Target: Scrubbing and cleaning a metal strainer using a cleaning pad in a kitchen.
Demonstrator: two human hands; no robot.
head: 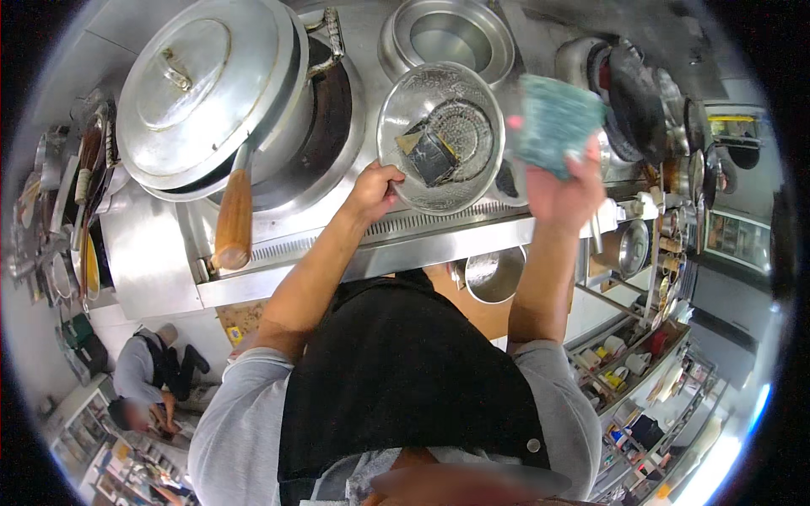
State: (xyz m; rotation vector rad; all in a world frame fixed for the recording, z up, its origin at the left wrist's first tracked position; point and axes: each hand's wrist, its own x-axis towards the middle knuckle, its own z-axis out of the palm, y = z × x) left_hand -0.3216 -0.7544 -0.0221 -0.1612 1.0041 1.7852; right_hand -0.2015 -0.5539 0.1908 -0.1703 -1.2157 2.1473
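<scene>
My left hand (pixel 373 193) grips the near-left rim of a shiny metal bowl (pixel 441 196), which is tilted toward me over the steel range top. Inside lie a black flat rectangular piece (pixel 431 158) with a yellowish edge and a smaller brownish piece (pixel 411 140); what they are is unclear. To the right of the bowl, my right hand (pixel 566 193) holds up a green rectangular block or packet (pixel 557 123). Motion blurs it, so its material cannot be told. The green thing and the bowl are apart.
A large lidded aluminium pot (pixel 196 95) stands at left, a wooden handle (pixel 233 221) jutting toward me. Behind the bowl sits a round metal pot (pixel 452 38). Dark pans (pixel 636 95) crowd the right. Below the counter edge is another pot (pixel 497 275). A person (pixel 142 373) crouches at lower left.
</scene>
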